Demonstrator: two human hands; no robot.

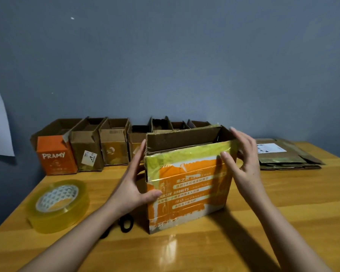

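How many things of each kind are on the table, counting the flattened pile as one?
Orange-printed box: 1
Open boxes in back row: 7, some partly hidden
Clear tape roll: 1
Black scissors: 1
Flattened cardboard pile: 1
Total: 11

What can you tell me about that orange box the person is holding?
The box is corrugated cardboard, printed orange and white with lettering on the front, and glossy yellowish tape runs across its upper part. It stands upright on the wooden table with its top open, showing plain brown inside. The left hand grips its left edge, thumb on the front; the right hand holds its upper right corner.
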